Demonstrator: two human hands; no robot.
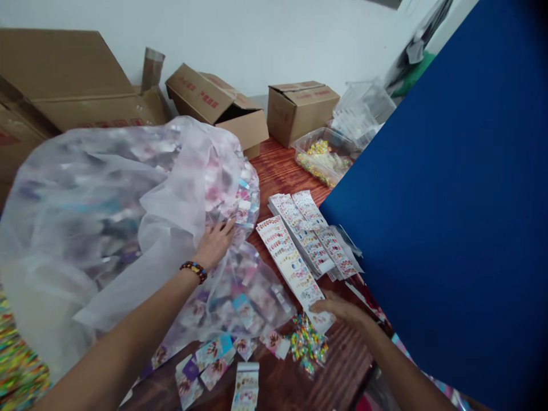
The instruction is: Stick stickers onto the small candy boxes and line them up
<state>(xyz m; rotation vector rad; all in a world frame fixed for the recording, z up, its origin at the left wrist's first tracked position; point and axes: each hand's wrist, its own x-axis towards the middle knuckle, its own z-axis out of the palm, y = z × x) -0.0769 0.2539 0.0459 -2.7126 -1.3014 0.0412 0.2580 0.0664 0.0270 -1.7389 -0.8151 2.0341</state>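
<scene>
My left hand (216,242) rests at the mouth of a big translucent white bag (171,200), its fingers stretched out against the small printed packets (244,211) there. A beaded bracelet (194,272) circles that wrist. My right hand (340,308) grips the near end of a long stack of sticker sheets (291,268), thumb on top; its other fingers are mostly hidden underneath. Further stacks of sticker sheets (306,234) lie just beyond. Below the held stack sits a small pile of bright, multicoloured wrapped pieces (307,345).
Loose packets (214,359) and a folded sticker strip (246,388) lie on the dark wooden table (338,354). Cardboard boxes (302,111) line the wall, with a clear plastic tub (327,157) of yellow pieces nearby. A large blue panel (449,200) blocks the right side.
</scene>
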